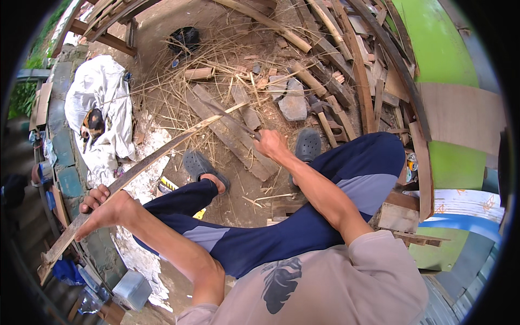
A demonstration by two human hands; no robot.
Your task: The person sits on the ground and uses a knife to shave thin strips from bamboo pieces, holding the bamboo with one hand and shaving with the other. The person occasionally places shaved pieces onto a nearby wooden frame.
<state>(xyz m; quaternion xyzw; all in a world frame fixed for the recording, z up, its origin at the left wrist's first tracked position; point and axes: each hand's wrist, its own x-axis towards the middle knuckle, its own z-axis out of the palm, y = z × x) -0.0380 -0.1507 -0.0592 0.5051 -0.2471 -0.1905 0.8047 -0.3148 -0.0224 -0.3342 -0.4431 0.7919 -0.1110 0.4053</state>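
My left hand (108,210) is wrapped around a long brown bamboo strip (149,161) near its lower left end. The strip slants up and to the right, and its far part looks paler and freshly cut. My right hand (272,145) grips a long-bladed knife (236,123) by its handle, which the fingers mostly hide. The blade points up and left and crosses the strip close to its far end; whether they touch I cannot tell. Beneath them a worn wooden plank (227,135) lies on the ground, among thin scattered shavings (157,89).
A hammer (324,120) leans by a grey stone block (293,101) beyond my right foot. Stacked timber (364,70) lines the right side. A calico cat (93,125) lies on a white sack (111,81) at left. A black bag (184,40) sits farther off.
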